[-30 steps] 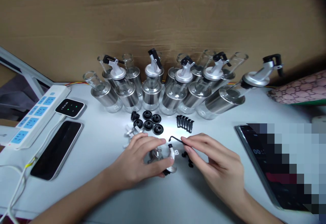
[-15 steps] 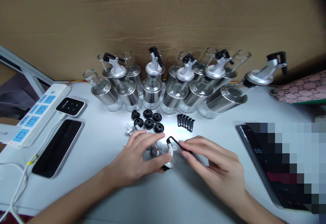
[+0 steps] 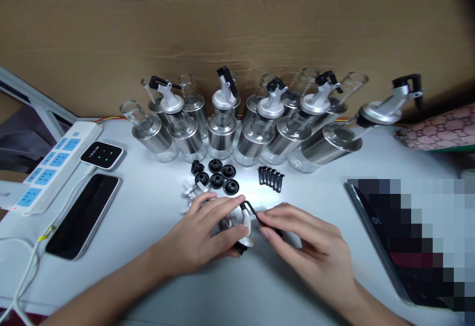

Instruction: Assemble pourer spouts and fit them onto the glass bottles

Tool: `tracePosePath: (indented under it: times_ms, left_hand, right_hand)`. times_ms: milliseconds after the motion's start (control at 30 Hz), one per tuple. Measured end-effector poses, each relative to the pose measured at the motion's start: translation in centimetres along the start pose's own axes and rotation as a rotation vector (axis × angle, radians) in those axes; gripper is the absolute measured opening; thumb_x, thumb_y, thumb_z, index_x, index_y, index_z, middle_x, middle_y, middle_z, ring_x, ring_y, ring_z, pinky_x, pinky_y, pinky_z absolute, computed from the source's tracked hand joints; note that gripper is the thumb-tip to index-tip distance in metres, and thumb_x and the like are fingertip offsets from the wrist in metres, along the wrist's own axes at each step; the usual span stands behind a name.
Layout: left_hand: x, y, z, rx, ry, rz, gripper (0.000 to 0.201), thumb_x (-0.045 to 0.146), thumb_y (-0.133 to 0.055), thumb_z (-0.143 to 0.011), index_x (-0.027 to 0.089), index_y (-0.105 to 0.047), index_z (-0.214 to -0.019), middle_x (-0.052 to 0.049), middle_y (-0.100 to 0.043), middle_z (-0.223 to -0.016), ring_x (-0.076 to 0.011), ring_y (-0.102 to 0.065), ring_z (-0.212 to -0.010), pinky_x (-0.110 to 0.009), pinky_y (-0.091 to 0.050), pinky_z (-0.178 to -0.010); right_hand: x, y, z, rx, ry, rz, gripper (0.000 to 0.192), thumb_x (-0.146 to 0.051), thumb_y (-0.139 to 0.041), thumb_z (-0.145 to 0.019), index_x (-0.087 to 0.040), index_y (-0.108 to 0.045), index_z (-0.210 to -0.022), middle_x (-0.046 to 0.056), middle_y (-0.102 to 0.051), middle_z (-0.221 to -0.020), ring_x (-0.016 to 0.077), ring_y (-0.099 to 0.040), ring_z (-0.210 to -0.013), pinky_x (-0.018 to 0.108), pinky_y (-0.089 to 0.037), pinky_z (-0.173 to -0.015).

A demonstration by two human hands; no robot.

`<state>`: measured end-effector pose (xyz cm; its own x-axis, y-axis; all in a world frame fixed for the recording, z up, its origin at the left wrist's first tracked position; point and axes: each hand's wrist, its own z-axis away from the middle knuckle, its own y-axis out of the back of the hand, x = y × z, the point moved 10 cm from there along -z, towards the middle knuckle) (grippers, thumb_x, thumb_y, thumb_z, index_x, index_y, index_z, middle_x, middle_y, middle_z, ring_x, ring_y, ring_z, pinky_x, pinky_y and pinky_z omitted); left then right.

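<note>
Between thumb and fingers, my left hand [image 3: 200, 234] grips a silver pour spout [image 3: 246, 228] with a black stopper at its base, low over the table. My right hand [image 3: 311, 247] pinches a black flip cap [image 3: 254, 212], whose bent end sits at the spout's tip. Whether the cap is hinged onto the spout's side lug I cannot tell. Just behind my left hand lie several black rubber stoppers [image 3: 217, 181] and some loose silver spout pieces [image 3: 202, 187], partly covered by the fingers. A row of more black caps [image 3: 270, 178] rests beyond my right hand.
Several glass bottles with steel sleeves [image 3: 222, 135] stand along the cardboard wall [image 3: 237, 24]; some carry spouts. At left are a power strip [image 3: 55, 165], a small white-edged device [image 3: 103, 156] and a phone [image 3: 83, 217]. A partly pixelated phone [image 3: 386, 247] lies at right, near a pink patterned object [image 3: 438, 130].
My left index finger has come in onto the cap's bent end at the spout's tip. My right hand has shifted slightly left and down with the cap.
</note>
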<state>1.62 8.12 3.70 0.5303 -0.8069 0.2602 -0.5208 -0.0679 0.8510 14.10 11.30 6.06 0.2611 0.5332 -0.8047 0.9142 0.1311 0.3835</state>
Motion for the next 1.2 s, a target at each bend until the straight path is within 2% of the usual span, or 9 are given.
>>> tracePosePath:
  times_ms: [200, 333, 500, 633, 733, 967, 1200]
  left_hand:
    - [-0.1, 0.4, -0.2, 0.034, 0.004, 0.022, 0.027, 0.035, -0.033, -0.102, 0.017, -0.051, -0.11, -0.016, -0.051, -0.133, -0.0208, -0.048, -0.119, -0.039, -0.031, -0.106]
    - [0.0, 0.2, -0.2, 0.018, -0.008, 0.012, 0.026, 0.034, -0.034, -0.102, 0.016, -0.049, -0.111, -0.017, -0.049, -0.133, -0.0217, -0.046, -0.122, -0.039, -0.033, -0.105]
    - [0.0, 0.0, 0.0, 0.017, -0.007, 0.018, 0.025, 0.033, -0.037, -0.101, 0.015, -0.049, -0.112, -0.017, -0.048, -0.132, -0.0223, -0.046, -0.121, -0.039, -0.036, -0.103]
    - [0.1, 0.4, 0.0, 0.063, -0.012, 0.017, 0.026, 0.034, -0.037, -0.101, 0.014, -0.05, -0.11, -0.017, -0.049, -0.129, -0.0224, -0.047, -0.119, -0.04, -0.04, -0.101]
    - [0.0, 0.6, 0.1, 0.079, -0.006, 0.006, 0.023, 0.032, -0.038, -0.101, 0.014, -0.05, -0.11, -0.016, -0.047, -0.13, -0.0226, -0.046, -0.121, -0.04, -0.041, -0.101]
    - [-0.3, 0.6, 0.4, 0.104, 0.002, 0.022, 0.027, 0.035, -0.039, -0.1, 0.013, -0.051, -0.112, -0.019, -0.049, -0.129, -0.0244, -0.047, -0.122, -0.044, -0.042, -0.101]
    - [-0.4, 0.6, 0.5, 0.119, 0.01, 0.034, 0.022, 0.029, -0.041, -0.1, 0.015, -0.048, -0.116, -0.017, -0.049, -0.131, -0.0215, -0.051, -0.117, -0.044, -0.042, -0.103]
  right_hand:
    - [0.6, -0.4, -0.2, -0.073, -0.047, -0.102, 0.03, -0.006, -0.07, -0.079, -0.021, -0.073, -0.105, 0.005, -0.073, -0.091, 0.013, -0.07, -0.081, 0.019, -0.057, -0.068]
    - [1.7, -0.7, -0.3, -0.094, -0.156, -0.191, 0.03, -0.008, -0.069, -0.081, -0.028, -0.075, -0.103, 0.002, -0.074, -0.087, 0.0116, -0.07, -0.077, 0.018, -0.057, -0.068]
    - [1.9, -0.8, -0.4, -0.071, -0.186, -0.21, 0.029, -0.009, -0.07, -0.08, -0.029, -0.077, -0.1, 0.003, -0.075, -0.082, 0.0135, -0.071, -0.071, 0.021, -0.059, -0.063]
    - [2.3, -1.2, -0.4, -0.107, -0.254, -0.283, 0.022, -0.017, -0.069, -0.083, -0.029, -0.077, -0.099, 0.005, -0.075, -0.084, 0.0156, -0.071, -0.073, 0.024, -0.06, -0.065]
    - [2.5, -1.5, -0.4, -0.131, -0.282, -0.346, 0.023, -0.019, -0.067, -0.086, -0.032, -0.076, -0.102, 0.005, -0.075, -0.086, 0.0145, -0.071, -0.076, 0.023, -0.059, -0.067]
    - [2.6, -2.0, 0.2, -0.182, -0.266, -0.394, 0.034, -0.015, -0.066, -0.086, -0.036, -0.071, -0.112, 0.004, -0.073, -0.098, 0.0139, -0.069, -0.09, 0.025, -0.057, -0.08]
    - [1.9, -2.0, 0.4, -0.19, -0.216, -0.41, 0.04, -0.012, -0.065, -0.086, -0.036, -0.068, -0.118, 0.004, -0.072, -0.104, 0.016, -0.068, -0.095, 0.03, -0.056, -0.085]
